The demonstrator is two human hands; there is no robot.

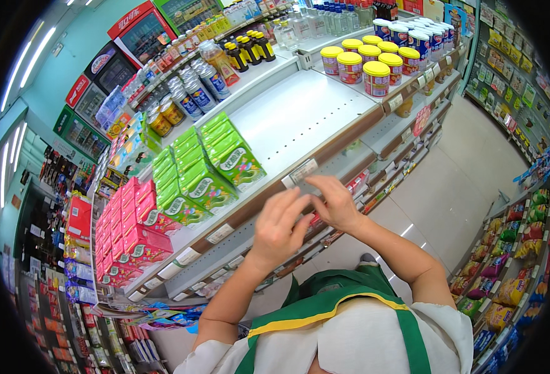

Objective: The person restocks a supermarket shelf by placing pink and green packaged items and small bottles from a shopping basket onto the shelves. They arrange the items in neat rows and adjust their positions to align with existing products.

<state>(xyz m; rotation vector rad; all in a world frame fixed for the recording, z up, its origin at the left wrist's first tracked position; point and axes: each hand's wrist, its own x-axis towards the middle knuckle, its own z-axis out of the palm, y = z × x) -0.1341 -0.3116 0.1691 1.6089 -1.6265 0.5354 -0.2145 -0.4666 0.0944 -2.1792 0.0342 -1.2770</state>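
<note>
My left hand [279,229] is raised in front of the shelf edge, fingers apart and holding nothing. Close beside it, my right hand [333,203] is also empty, its fingers spread and slightly curled near a price label [300,173]. Both are a little blurred. On the top shelf [303,117], green drink cartons [209,187] stand in rows to the left of my hands, with pink drink cartons [148,243] beyond them at the far left. Tubs with yellow lids [376,78] stand together at the right, beside white-lidded blue canisters [419,44].
Blue-and-silver cans [200,96], gold cans [172,112] and dark yellow-capped bottles [249,51] stand behind a low divider. Lower shelves [364,159] jut out below the top one. A rack of snack bags [499,280] is at the right, across the tiled floor [462,187].
</note>
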